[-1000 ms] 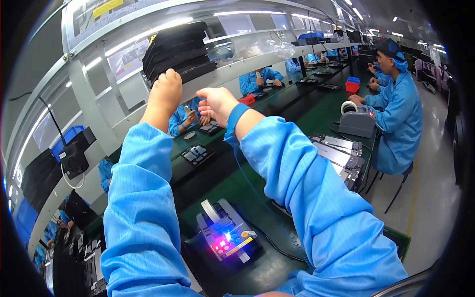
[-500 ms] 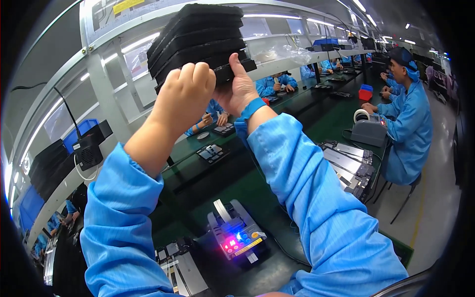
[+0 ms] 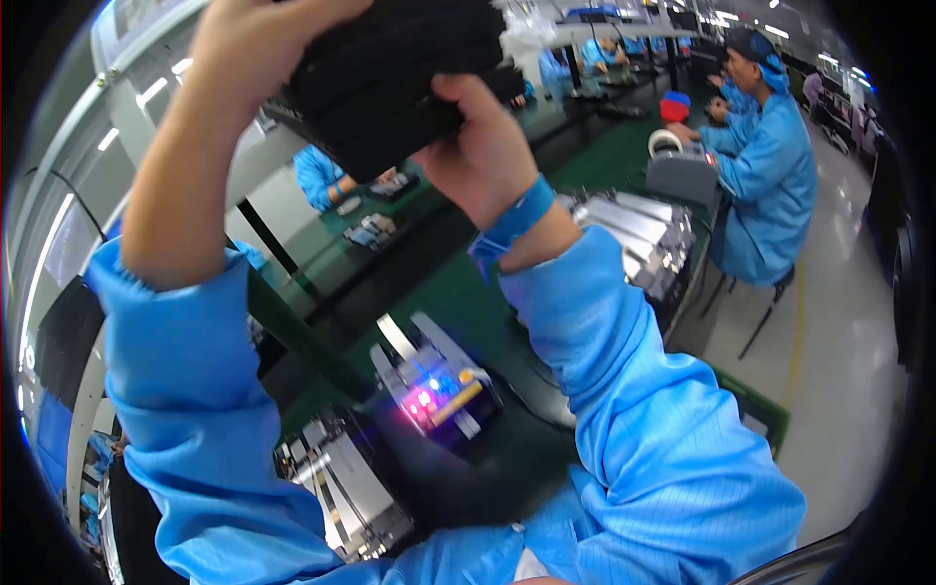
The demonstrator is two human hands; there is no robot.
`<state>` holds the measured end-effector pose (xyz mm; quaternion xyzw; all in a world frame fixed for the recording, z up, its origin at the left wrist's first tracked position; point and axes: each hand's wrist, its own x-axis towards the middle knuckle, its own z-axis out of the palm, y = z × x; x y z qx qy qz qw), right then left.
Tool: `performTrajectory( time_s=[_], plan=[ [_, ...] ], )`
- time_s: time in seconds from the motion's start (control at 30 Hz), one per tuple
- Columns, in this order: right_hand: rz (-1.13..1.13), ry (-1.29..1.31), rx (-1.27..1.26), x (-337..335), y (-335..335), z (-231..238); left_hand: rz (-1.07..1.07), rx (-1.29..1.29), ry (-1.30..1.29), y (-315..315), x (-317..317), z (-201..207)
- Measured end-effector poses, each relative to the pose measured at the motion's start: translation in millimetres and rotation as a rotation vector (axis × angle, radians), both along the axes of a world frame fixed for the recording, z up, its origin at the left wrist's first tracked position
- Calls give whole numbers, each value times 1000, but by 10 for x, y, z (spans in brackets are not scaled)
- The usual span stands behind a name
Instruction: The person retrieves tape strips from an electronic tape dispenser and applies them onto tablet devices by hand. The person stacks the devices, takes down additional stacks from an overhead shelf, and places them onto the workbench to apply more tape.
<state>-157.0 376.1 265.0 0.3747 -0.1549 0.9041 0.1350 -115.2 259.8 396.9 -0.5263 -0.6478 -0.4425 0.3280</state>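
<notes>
A stack of black trays is held up near the top of the view, close to my head. My left hand grips its upper left side, with my bare forearm rising from a blue sleeve. Its lower right edge rests in my right hand, thumb on the front; a blue wrist strap circles that wrist. Both arms are raised above the green workbench.
Below my arms a small device with glowing pink and blue lights sits on the bench, beside metal fixtures. More metal trays lie to the right. A seated person in blue works at the far right; others sit beyond.
My hands reached up to the shelf, took hold of the black tray stack and brought it down and toward me; it now fills the top of the view.
</notes>
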Motion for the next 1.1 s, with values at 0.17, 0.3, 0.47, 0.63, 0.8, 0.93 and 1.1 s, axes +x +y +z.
performTrajectory(
  time_s=[0.17,0.3,0.47,0.63,0.8,0.93,1.1],
  plan=[
    [-84,22,12,709,237,-471,-162,-22,-23,103,480,-506],
    [86,108,0,1185,250,-850,-89,-84,75,82,851,-925],
    [213,58,-92,1573,374,-1290,-89,-158,238,249,612,-1047],
    [-116,-247,40,1912,422,-1856,4,-233,457,140,1335,-1442],
    [-161,-253,87,2086,345,-2074,73,-282,157,12,1509,-1924],
    [-154,-243,107,2134,-130,-2178,41,-244,71,16,1657,-2279],
    [-175,-236,133,2170,-1138,-2315,23,-140,115,43,1773,-2470]
  ],
)
